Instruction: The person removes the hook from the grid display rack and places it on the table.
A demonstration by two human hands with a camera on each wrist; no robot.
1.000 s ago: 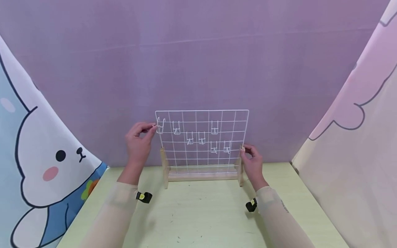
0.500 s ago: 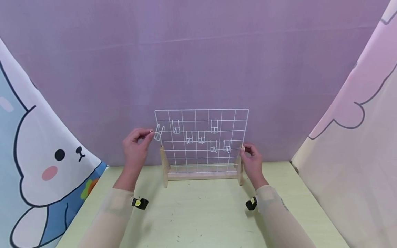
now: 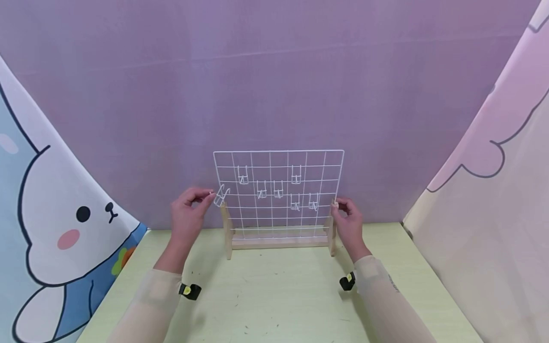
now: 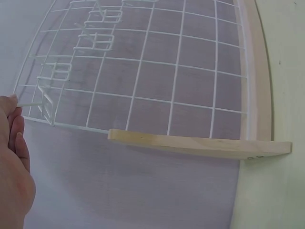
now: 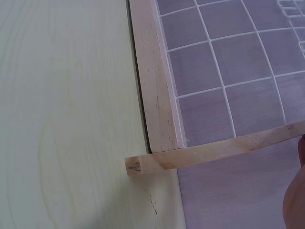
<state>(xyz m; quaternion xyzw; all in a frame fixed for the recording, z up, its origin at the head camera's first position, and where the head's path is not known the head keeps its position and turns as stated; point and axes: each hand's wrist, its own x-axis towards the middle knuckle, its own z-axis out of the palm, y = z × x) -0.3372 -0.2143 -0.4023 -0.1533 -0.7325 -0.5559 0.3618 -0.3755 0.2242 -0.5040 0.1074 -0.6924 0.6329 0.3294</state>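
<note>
A white wire grid panel (image 3: 279,164) stands upright in a wooden stand (image 3: 280,244). Between thumb and fingertips, my left hand (image 3: 188,212) pinches a white wire hook (image 3: 221,196) by its prong. That hook is tilted and overlaps the grid's left edge in the head view; whether it touches the wire I cannot tell. In the left wrist view the same hook (image 4: 46,106) appears at the fingertips. My right hand (image 3: 349,226) grips the top of the stand's right wooden upright (image 3: 332,233). Several similar hooks (image 3: 279,189) hang on the grid.
The stand rests on a pale wood-grain table (image 3: 266,295) dotted with small dark specks. A purple cloth backdrop (image 3: 274,85) hangs close behind it. Printed cloths flank the table, a rabbit cloth (image 3: 81,238) at left and a pink-and-cream cloth (image 3: 493,214) at right.
My left hand has lowered the hook from the grid's upper left corner area down along the left edge, and the hook has tilted over. The right hand stays on the upright.
</note>
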